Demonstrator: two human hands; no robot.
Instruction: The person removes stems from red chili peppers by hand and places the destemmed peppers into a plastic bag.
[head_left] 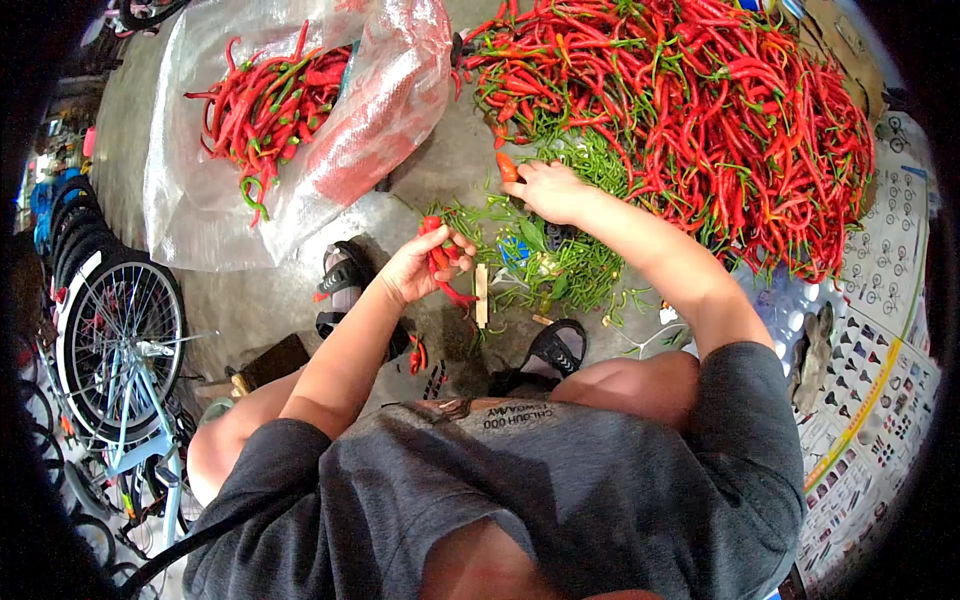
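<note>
My left hand (432,262) is closed around several red chilies (440,258), one pointing down below the fingers. Over the pile of green stems (590,265), my right hand (548,190) has its fingertips beside an orange-red chili (507,167); whether they grip it is unclear. A large heap of red chilies (720,110) with green stems lies to the right and top. At the upper left, a translucent plastic sack (190,215) lies open with a bunch of red chilies (265,110) at its mouth.
A bicycle wheel (120,350) and blue frame stand at the left. Printed sheets (870,390) lie at the right edge. My sandalled feet rest on the concrete floor (225,310), with a few loose chilies (417,354) between them. A wooden strip (482,296) lies near my left hand.
</note>
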